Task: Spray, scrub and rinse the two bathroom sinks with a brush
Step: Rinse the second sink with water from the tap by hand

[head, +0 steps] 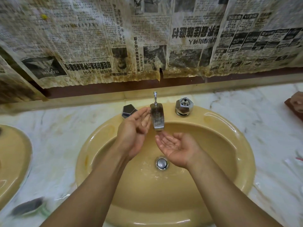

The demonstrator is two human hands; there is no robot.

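Note:
A yellow oval sink (213,169) fills the middle of the view, its basin wet around the chrome drain plug (161,163). The chrome faucet spout (157,117) juts over the basin, and water runs from it. My right hand (177,147) lies palm up, cupped under the spout, wet. My left hand (134,128) is held open beside the spout's left side, fingers straight and close to it. Neither hand holds anything. A second yellow sink (11,161) shows at the left edge. A blurred dark brush-like thing (27,206) lies on the counter at lower left.
Two chrome knobs flank the spout, the left knob (128,111) and the right knob (184,106). The marble counter (57,138) surrounds both sinks. Stained newspaper (147,38) covers the wall behind. A brown object (295,104) sits at the right edge.

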